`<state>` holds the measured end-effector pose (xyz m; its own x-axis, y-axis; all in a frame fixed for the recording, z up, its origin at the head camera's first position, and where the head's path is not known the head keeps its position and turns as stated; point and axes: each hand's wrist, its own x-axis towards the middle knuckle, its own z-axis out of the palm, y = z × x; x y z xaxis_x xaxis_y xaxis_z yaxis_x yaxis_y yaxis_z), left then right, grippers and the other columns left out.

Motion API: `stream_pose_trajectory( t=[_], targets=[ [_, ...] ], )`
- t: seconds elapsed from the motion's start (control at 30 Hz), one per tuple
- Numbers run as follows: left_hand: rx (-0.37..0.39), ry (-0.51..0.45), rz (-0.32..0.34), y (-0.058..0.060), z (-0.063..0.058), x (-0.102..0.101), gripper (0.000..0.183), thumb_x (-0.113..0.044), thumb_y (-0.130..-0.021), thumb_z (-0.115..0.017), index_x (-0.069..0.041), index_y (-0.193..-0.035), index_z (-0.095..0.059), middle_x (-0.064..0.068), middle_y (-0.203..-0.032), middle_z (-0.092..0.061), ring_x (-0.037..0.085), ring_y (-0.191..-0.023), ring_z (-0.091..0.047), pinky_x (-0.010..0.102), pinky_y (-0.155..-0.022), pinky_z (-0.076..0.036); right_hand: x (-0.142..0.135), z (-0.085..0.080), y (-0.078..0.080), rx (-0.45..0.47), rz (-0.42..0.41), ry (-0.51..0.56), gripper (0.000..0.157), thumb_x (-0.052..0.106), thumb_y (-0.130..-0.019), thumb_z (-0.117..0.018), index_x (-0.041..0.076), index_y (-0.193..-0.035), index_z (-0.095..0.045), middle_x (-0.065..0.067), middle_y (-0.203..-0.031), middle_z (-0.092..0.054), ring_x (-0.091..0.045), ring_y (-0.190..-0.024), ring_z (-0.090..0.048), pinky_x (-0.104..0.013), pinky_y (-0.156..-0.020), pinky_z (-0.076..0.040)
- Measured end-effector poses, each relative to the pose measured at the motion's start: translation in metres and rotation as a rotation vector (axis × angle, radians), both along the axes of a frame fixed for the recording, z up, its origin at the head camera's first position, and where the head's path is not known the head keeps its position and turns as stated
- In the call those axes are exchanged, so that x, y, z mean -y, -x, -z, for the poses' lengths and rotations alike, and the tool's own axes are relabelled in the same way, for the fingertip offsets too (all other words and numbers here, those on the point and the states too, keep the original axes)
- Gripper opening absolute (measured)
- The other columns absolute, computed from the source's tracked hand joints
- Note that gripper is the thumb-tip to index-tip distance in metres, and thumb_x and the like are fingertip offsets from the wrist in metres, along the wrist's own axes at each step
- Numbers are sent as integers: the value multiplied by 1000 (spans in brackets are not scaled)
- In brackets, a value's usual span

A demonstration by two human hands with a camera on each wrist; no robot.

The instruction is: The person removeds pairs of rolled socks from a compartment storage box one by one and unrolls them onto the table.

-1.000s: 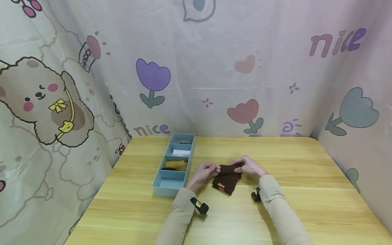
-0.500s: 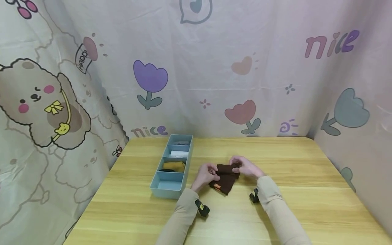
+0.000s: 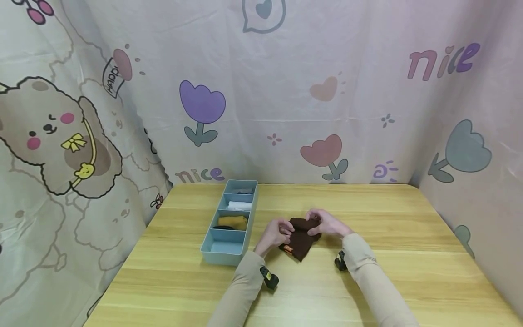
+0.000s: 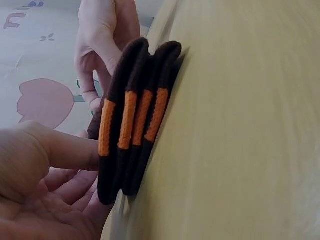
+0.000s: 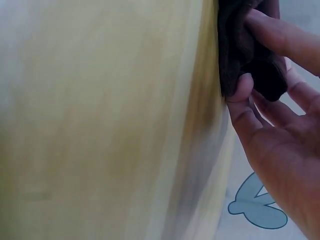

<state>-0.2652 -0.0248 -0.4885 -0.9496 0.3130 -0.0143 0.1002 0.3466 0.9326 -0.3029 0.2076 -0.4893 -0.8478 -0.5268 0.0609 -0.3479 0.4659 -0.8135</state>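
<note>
Brown cloth (image 3: 301, 245) on the wood table (image 3: 367, 290), folded thick and soft, between two hands and to the right of a blue box (image 3: 222, 259). Closest of all, two tan sleeves (image 3: 244, 284), with a small black camera (image 3: 269, 278) at each cuff. Then the left hand (image 3: 273, 236), at the left side of the cloth, fingers bent and up against the edge; cannot tell if pinching or just touching. Perhaps there to keep the layers neat. On the near end of the cloth, orange bands (image 4: 127, 120) in a stack, a sign of many layers. Toward the far end, a fold (image 3: 302, 223) going across. At its right side, the right hand (image 3: 330, 225), with the fold pinched between thumb and finger, maybe to stop it from popping loose. Hands well apart from each other, one on each side, probably to keep both sides even. In the box, going back: yellow cloth (image 3: 233, 222) beside something black (image 3: 222, 227), then white cloth (image 3: 239, 205), then something grey (image 3: 245, 191). Thin walls between, likely to stop any mixing. Last, behind the table, a pale curtain (image 3: 245, 150) with flowers and a bear (image 3: 53, 154).
</note>
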Motion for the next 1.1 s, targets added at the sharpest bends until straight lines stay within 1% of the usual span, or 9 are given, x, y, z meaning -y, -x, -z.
stream_pose_trajectory(
  t=[0.1, 0.17, 0.33, 0.43, 0.6, 0.77, 0.87, 0.97, 1.1],
  targets=[
    [14, 11, 7, 1, 0, 0, 36, 27, -68, -64, 8, -98, -69, 22, -100, -75, 18, -82, -68, 26, -68, -58, -1, 1, 2, -50, 13, 13, 26, 5, -79, -78, 6, -99, -62, -5, -95, -62, -14, -88, -55, -24, -78, -43],
    [30, 6, 6, 1, 0, 0, 36, 27, -69, -64, 8, -98, -69, 22, -101, -75, 18, -82, -67, 26, -69, -58, 0, 0, 3, -58, 37, 1, 23, 6, -81, -78, 6, -100, -64, -6, -96, -64, -13, -87, -55, -23, -77, -44],
    [35, -6, 23, 3, 2, 0, 40, 28, -68, -62, 10, -103, -68, 25, -105, -74, 23, -86, -69, 28, -73, -60, 3, -1, 7, -21, 96, -36, 23, 7, -83, -77, 1, -103, -68, -14, -104, -68, -18, -93, -60, -27, -83, -47],
    [37, -2, 45, 3, 3, 1, 44, 27, -69, -61, 10, -110, -68, 25, -110, -73, 23, -88, -69, 26, -73, -58, 3, -2, 8, -10, 107, -49, 24, 8, -86, -76, -1, -107, -69, -17, -107, -70, -20, -96, -63, -31, -86, -49],
    [39, 22, 79, 3, 4, 1, 51, 24, -71, -58, 9, -119, -68, 25, -113, -72, 17, -85, -63, 19, -68, -51, 2, -3, 11, -9, 95, -49, 23, 9, -92, -69, -2, -112, -68, -19, -110, -70, -25, -101, -65, -40, -92, -52],
    [16, 55, 120, 6, 4, 0, 56, 23, -71, -56, 10, -126, -64, 25, -113, -70, 17, -86, -60, 18, -68, -49, 1, -2, 15, -82, 62, -15, 22, 5, -96, -62, 0, -117, -65, -21, -115, -68, -31, -106, -64, -43, -94, -51],
    [5, 66, 136, 8, 4, 0, 55, 21, -73, -59, 11, -126, -63, 25, -113, -70, 17, -87, -60, 18, -70, -49, 2, -1, 17, -104, 60, 1, 20, 2, -96, -59, 2, -116, -63, -20, -114, -68, -31, -106, -63, -40, -93, -50],
    [0, 80, 135, 9, 5, 0, 50, 17, -75, -65, 11, -125, -63, 24, -113, -70, 16, -87, -60, 17, -72, -49, 3, -2, 18, -97, 69, 3, 20, 2, -96, -59, 1, -115, -64, -21, -114, -68, -32, -107, -63, -43, -95, -50],
    [7, 101, 125, 10, 3, 0, 48, 14, -76, -71, 10, -124, -64, 21, -107, -69, 14, -83, -58, 19, -72, -48, 7, -4, 21, -60, 84, -20, 27, 4, -90, -70, 0, -116, -65, -21, -113, -68, -31, -104, -63, -43, -93, -51]
  ],
)
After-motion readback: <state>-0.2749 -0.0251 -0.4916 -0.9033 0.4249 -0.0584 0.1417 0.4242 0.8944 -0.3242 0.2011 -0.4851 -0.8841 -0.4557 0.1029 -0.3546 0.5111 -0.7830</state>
